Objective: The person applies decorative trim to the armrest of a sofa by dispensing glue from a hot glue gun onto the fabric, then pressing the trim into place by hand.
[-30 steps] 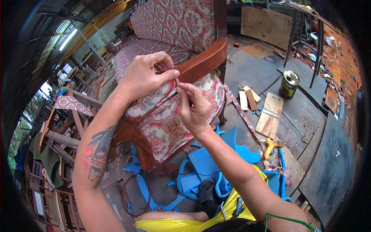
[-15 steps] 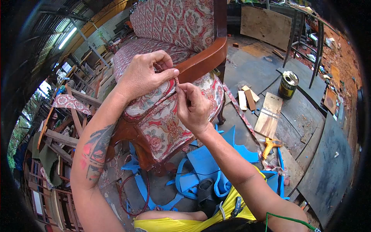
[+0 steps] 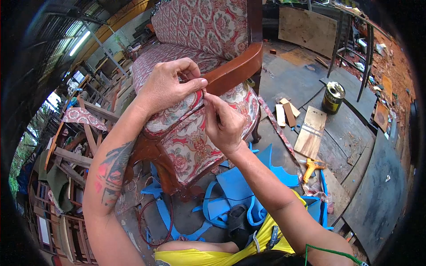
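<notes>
A sofa (image 3: pixel 199 26) in red and cream floral fabric stands before me, with a polished wooden armrest (image 3: pixel 237 66). At the front of its upholstered arm, my left hand (image 3: pixel 166 86) pinches a narrow strip of fabric trim (image 3: pixel 204 91) between thumb and forefinger, its other fingers curled. Just below, my right hand (image 3: pixel 226 126) pinches the same trim, close to the left thumb. The fingertips hide most of the strip. Beneath the hands, the floral front panel (image 3: pixel 191 148) covers the arm above a carved wooden leg.
Blue foam offcuts (image 3: pixel 235 181) lie on the floor by my foot. To the right are a yellow glue gun (image 3: pixel 312 169), wooden boards (image 3: pixel 309 131) and an open can (image 3: pixel 333 97). Wooden frames (image 3: pixel 73 159) are piled at left. A dark red loop of cable lies below.
My right fingertips have moved slightly up, closer to the left thumb, covering more of the trim. My left hand keeps its pinch. The whole view has shifted a little.
</notes>
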The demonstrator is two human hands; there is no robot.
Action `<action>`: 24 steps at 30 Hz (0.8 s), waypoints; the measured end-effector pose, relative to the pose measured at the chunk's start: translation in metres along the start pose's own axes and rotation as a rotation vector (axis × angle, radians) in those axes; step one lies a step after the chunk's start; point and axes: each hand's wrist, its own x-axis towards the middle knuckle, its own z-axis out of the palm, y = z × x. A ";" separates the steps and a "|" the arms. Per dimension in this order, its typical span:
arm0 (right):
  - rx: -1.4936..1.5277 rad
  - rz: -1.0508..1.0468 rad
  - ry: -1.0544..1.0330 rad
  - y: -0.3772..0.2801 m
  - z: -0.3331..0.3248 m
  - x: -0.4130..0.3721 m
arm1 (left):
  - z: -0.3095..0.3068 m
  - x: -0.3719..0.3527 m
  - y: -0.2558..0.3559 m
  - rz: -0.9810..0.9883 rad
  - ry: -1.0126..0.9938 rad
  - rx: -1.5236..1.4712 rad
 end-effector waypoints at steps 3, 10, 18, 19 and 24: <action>0.003 -0.027 -0.004 0.003 -0.001 -0.001 | 0.000 0.000 -0.002 0.017 0.010 0.012; 0.033 0.086 -0.130 0.001 -0.009 -0.008 | 0.000 0.000 -0.002 0.007 0.005 0.006; 0.140 0.176 -0.052 -0.004 0.004 -0.016 | 0.000 -0.001 0.000 0.013 0.014 0.020; 0.139 0.179 -0.036 -0.004 0.005 -0.016 | 0.000 -0.001 -0.001 0.011 0.014 0.018; 0.132 0.128 -0.034 -0.001 0.007 -0.018 | 0.001 0.000 -0.003 0.050 0.032 0.017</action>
